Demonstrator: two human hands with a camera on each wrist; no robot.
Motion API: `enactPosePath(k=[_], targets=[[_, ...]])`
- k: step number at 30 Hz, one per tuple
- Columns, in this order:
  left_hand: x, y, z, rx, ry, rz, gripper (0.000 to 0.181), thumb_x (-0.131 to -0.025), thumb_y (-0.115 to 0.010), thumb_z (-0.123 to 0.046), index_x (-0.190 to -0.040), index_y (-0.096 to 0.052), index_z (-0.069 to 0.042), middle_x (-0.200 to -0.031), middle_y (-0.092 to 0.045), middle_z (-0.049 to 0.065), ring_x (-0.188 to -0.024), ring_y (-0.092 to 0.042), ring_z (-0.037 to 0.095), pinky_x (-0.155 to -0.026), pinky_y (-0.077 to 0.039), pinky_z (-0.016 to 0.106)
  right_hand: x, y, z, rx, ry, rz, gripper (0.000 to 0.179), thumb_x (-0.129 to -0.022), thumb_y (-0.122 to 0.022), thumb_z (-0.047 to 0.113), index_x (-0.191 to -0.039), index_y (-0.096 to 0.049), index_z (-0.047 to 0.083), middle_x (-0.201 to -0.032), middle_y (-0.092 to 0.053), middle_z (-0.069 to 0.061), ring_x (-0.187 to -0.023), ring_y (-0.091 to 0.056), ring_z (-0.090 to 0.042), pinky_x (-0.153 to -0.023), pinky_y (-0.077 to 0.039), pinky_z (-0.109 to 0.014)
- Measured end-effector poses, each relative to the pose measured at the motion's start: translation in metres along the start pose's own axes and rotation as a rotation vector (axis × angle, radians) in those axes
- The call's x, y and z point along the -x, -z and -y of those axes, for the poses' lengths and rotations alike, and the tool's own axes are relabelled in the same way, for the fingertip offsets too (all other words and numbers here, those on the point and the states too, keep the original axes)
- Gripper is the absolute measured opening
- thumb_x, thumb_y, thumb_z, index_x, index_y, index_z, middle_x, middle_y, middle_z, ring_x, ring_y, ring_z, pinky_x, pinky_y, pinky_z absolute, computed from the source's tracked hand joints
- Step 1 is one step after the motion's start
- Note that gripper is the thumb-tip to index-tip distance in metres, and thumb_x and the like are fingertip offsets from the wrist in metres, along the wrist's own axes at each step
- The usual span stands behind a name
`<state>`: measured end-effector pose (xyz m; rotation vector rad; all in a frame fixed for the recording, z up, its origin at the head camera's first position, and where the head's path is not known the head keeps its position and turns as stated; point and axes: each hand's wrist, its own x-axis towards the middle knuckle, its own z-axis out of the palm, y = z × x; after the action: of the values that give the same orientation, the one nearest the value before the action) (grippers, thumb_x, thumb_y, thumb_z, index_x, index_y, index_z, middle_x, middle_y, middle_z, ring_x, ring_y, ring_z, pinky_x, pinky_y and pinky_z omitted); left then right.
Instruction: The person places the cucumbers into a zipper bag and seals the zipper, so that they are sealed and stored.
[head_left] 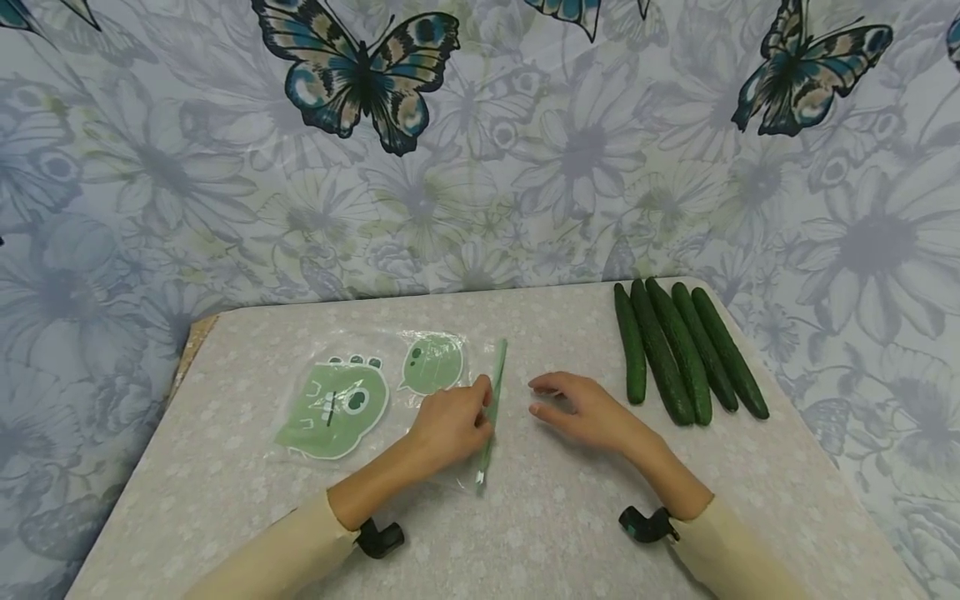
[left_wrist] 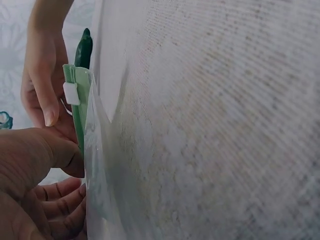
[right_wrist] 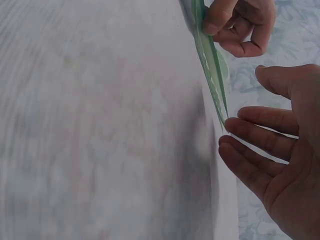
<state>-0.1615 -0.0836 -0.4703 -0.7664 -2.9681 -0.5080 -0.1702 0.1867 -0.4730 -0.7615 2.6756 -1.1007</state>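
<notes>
A clear zip bag (head_left: 330,421) printed with green cartoon faces lies flat on the table. Its green zip strip (head_left: 501,360) runs along the right edge, and a white slider (left_wrist: 71,93) sits near one end. My left hand (head_left: 450,425) pinches the bag's edge at the strip between thumb and fingers, lifting it slightly. The right wrist view shows the bag's mouth parted a little along the strip. My right hand (head_left: 588,412) hovers just right of the strip, fingers spread and relaxed, holding nothing. Several long green cucumbers (head_left: 678,354) lie side by side beyond it.
The table (head_left: 570,533) has a pale patterned cover. Behind it hangs a light cloth (head_left: 480,192) with flowers and butterflies. Black wrist cameras (head_left: 381,540) are strapped at both sleeves. The cucumbers lie along the table's back right edge.
</notes>
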Motion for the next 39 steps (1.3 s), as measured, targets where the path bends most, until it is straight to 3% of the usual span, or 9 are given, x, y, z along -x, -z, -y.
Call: enactPosePath(k=[8, 12, 21, 27, 33, 39], targets=[[0.009, 0.007, 0.005, 0.059, 0.028, -0.034, 0.022, -0.086, -0.073, -0.015, -0.104, -0.062, -0.02, -0.077, -0.067, -0.013, -0.059, -0.052, 0.004, -0.054, -0.042, 0.028, -0.022, -0.011, 0.01, -0.043, 0.028, 0.072, 0.036, -0.111, -0.062, 0.03, -0.142, -0.068, 0.013, -0.126, -0.077, 0.0, -0.113, -0.074, -0.015, -0.1, -0.06, -0.038], [0.015, 0.008, 0.007, 0.083, 0.045, -0.054, 0.021, -0.087, -0.072, -0.015, -0.104, -0.062, -0.021, -0.078, -0.068, -0.015, -0.06, -0.052, 0.002, -0.054, -0.042, 0.026, -0.031, -0.017, 0.014, -0.067, 0.044, 0.107, 0.038, -0.111, -0.061, 0.03, -0.147, -0.065, 0.016, -0.122, -0.079, 0.0, -0.111, -0.075, -0.015, -0.1, -0.06, -0.038], [0.025, 0.016, 0.008, 0.137, 0.065, -0.109, 0.022, -0.086, -0.072, -0.014, -0.103, -0.062, -0.023, -0.077, -0.067, -0.017, -0.062, -0.053, -0.001, -0.057, -0.044, 0.025, -0.045, -0.027, 0.023, -0.144, 0.075, 0.133, 0.038, -0.112, -0.058, 0.031, -0.146, -0.062, 0.015, -0.129, -0.078, -0.006, -0.119, -0.075, -0.022, -0.104, -0.06, -0.041], [0.031, 0.023, 0.009, 0.179, 0.087, -0.123, 0.022, -0.086, -0.073, -0.014, -0.103, -0.063, -0.022, -0.078, -0.067, -0.018, -0.062, -0.054, -0.001, -0.058, -0.044, 0.024, -0.05, -0.033, 0.024, -0.188, 0.061, 0.152, 0.041, -0.111, -0.06, 0.032, -0.149, -0.061, 0.015, -0.145, -0.07, -0.007, -0.125, -0.073, -0.023, -0.106, -0.06, -0.042], [0.034, 0.028, 0.009, 0.189, 0.084, -0.125, 0.022, -0.088, -0.072, -0.013, -0.106, -0.065, -0.021, -0.08, -0.068, -0.017, -0.063, -0.055, -0.001, -0.058, -0.045, 0.024, -0.054, -0.039, 0.025, -0.279, 0.004, 0.108, 0.043, -0.107, -0.068, 0.03, -0.146, -0.066, 0.013, -0.143, -0.071, -0.009, -0.123, -0.074, -0.023, -0.103, -0.061, -0.036], [0.038, 0.027, 0.011, 0.148, 0.048, -0.112, 0.018, -0.092, -0.074, -0.017, -0.106, -0.071, -0.026, -0.082, -0.064, -0.014, -0.061, -0.05, 0.001, -0.056, -0.042, 0.024, -0.056, -0.048, 0.034, -0.345, -0.052, -0.016, 0.029, -0.102, -0.075, 0.025, -0.128, -0.078, 0.012, -0.121, -0.081, -0.007, -0.108, -0.079, -0.019, -0.091, -0.064, -0.027]])
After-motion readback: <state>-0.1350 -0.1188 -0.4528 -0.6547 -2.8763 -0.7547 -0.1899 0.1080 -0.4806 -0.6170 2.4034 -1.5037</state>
